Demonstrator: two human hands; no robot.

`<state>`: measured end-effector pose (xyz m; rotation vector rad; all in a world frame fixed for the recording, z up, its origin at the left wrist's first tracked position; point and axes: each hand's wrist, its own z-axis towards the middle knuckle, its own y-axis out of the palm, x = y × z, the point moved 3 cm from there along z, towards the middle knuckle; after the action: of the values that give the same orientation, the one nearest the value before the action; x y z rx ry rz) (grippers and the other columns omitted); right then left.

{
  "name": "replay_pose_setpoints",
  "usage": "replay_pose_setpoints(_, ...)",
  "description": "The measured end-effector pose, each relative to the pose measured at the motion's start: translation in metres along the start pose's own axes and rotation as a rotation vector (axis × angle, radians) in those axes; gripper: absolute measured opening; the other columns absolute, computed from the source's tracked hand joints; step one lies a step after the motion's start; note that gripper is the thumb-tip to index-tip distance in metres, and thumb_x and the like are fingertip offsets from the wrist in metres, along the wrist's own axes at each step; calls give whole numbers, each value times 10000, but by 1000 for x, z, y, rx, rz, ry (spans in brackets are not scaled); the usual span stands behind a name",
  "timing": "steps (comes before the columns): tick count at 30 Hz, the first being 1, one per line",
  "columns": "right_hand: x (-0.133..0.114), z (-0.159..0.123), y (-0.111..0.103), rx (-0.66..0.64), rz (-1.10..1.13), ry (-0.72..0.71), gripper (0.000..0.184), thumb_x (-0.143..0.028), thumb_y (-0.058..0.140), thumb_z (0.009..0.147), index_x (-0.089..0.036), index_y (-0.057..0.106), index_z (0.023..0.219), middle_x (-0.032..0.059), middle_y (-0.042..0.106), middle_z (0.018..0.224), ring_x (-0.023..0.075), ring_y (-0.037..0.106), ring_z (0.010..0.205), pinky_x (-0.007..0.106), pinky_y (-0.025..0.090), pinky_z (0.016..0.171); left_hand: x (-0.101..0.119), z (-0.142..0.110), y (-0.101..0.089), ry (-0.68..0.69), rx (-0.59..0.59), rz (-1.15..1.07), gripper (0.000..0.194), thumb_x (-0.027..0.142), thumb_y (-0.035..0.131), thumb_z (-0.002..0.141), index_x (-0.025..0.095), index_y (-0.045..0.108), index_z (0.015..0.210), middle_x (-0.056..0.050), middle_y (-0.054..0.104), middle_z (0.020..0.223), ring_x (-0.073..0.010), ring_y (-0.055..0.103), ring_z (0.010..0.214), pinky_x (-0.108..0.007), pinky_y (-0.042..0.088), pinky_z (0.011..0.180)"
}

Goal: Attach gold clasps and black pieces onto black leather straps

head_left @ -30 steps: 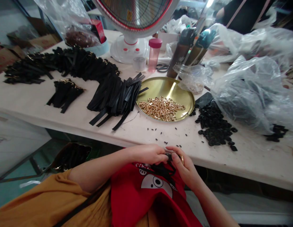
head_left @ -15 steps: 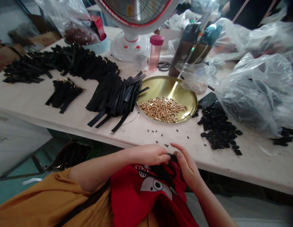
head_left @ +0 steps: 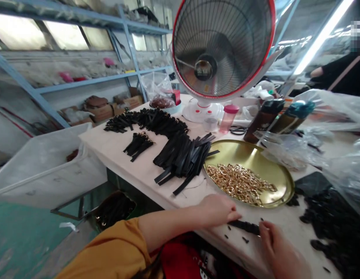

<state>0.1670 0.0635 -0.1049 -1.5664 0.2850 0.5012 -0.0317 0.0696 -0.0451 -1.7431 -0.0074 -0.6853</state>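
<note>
A short black strap (head_left: 247, 227) stretches between my two hands over the table's front edge. My left hand (head_left: 219, 209) is closed on its left end, knuckles up. The right end sits pinched in my right hand (head_left: 280, 248), which is blurred by motion. Just beyond the strap lies a round gold tray (head_left: 280, 176) bearing a heap of small gold metal clasps (head_left: 238, 184). Left of the tray is a stack of flat black strips (head_left: 187, 157). A few tiny black bits (head_left: 245, 240) are scattered under the strap.
Black pieces (head_left: 337, 224) are heaped at the right. Behind the tray stand a fan (head_left: 203, 110), a pink-lidded bottle (head_left: 229, 118) and two dark bottles (head_left: 265, 118). Bundled straps with gold ends (head_left: 151, 120) line the back left. A white bin (head_left: 52, 170) adjoins the table.
The head view has tilted up and turned left. Both hands have moved from my lap forward to the table edge and farther apart, with the black strap stretched between them.
</note>
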Motion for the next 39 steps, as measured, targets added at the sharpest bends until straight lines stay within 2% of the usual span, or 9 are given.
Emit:
replay_pose_setpoints(5, 5, -2, -3, 37, -94, 90, 453, -536, 265, 817, -213, 523, 1004, 96, 665, 730, 289, 645, 628, 375, 463, 522, -68, -17, -64, -426, 380, 316, 284, 345, 348, 883, 176, 546, 998, -80, 567, 997, -195, 543, 918, -307, 405, 775)
replay_pose_setpoints(9, 1, -4, -1, 82, -151, 8, 407, -495, 288, 826, -209, 545, 958, 86, 662, 694, 286, 640, 620, 372, 458, 526, -108, -16, -96, -594, 429, 334, 258, 264, 442, 835, 73, 535, 979, -160, 550, 974, -252, 548, 922, -335, 424, 751)
replay_pose_setpoints(13, -2, -6, -1, 175, -88, -75, 349, -458, 316, 840, -206, 552, 894, 83, 655, 720, 268, 627, 638, 369, 452, 556, -105, -13, -102, -608, 447, 327, 213, 181, 393, 845, 78, 543, 956, -140, 557, 942, -211, 565, 886, -292, 430, 749)
replay_pose_setpoints(18, -10, -14, -17, 296, 424, -14, 356, -482, 389, 820, -162, 515, 909, 30, 568, 657, 185, 546, 595, 315, 436, 558, -53, -25, -79, -298, 494, 273, 284, 216, 295, 885, 139, 479, 1087, -106, 526, 1069, -188, 529, 963, -284, 404, 839)
replay_pose_setpoints(21, -20, -16, -28, 285, 931, 26, 418, -492, 314, 849, -168, 382, 1104, -30, 496, 630, 103, 416, 454, 230, 360, 436, -16, -36, -40, 110, 337, 195, 282, 191, 314, 867, 166, 511, 1066, -81, 545, 1100, -190, 520, 985, -300, 388, 876)
replay_pose_setpoints(23, -26, -19, -31, 294, 1054, 100, 326, -466, 405, 828, -186, 422, 994, -63, 426, 588, 77, 369, 433, 197, 313, 411, 3, -41, -16, 225, 220, 138, 290, 182, 337, 851, 184, 524, 1072, -76, 548, 1132, -206, 514, 1002, -337, 371, 899)
replay_pose_setpoints(31, -27, -18, -23, 57, 788, 21, 239, -405, 422, 835, -179, 480, 884, -49, 438, 590, 92, 410, 482, 214, 355, 467, 43, -16, 11, 35, -215, -648, 290, 270, 466, 757, 154, 546, 1011, -47, 625, 915, -156, 582, 756, -250, 453, 682)
replay_pose_setpoints(34, 11, 1, -49, 232, 411, 33, 262, -386, 392, 846, -159, 520, 874, 13, 540, 692, 135, 499, 606, 261, 407, 586, 43, -6, 16, -173, -351, -975, 232, 210, 412, 738, 132, 521, 927, -4, 580, 708, -83, 497, 488, -190, 391, 469)
replay_pose_setpoints(39, 65, 40, -89, 427, -30, 84, 203, -309, 449, 810, -153, 577, 838, 71, 574, 812, 192, 530, 737, 304, 391, 677, 44, 8, 22, -392, -352, -1445, 276, 122, 464, 654, 131, 514, 925, -40, 572, 851, -54, 506, 531, -149, 366, 430)
